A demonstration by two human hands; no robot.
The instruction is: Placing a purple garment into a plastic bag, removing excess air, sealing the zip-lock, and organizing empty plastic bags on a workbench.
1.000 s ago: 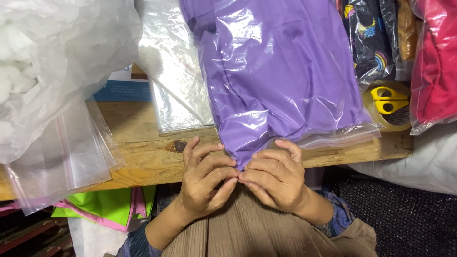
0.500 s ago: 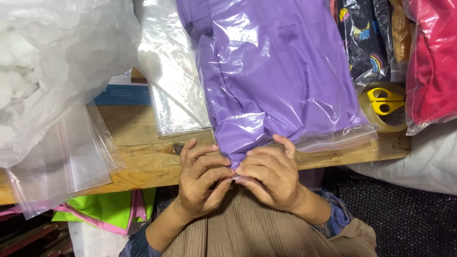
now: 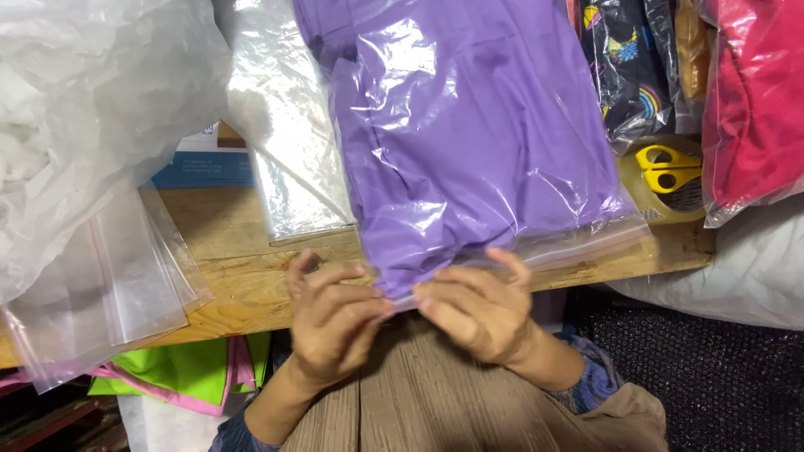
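Wooden bench (image 3: 251,285) under head view | purple garment bag (image 3: 469,151) lies at near edge | my left hand (image 3: 335,322) and right hand (image 3: 473,310) pinch its zip-seal end shut | I judge it light, soft, slippery; hold by seal strip.

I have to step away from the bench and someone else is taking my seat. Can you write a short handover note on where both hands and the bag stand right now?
Left hand: fingers pinched on the near edge of the clear zip bag, at its left end.
Right hand: fingers pinched on the same edge, touching the left hand.
The bag lies on the wooden table, its closure edge overhanging the near side.
Done: the purple garment is inside the bag.
Left: the closure strip to the right of the hands looks not yet pressed; whether it is sealed cannot be told.
Empty bags lie to the left, yellow scissors to the right.
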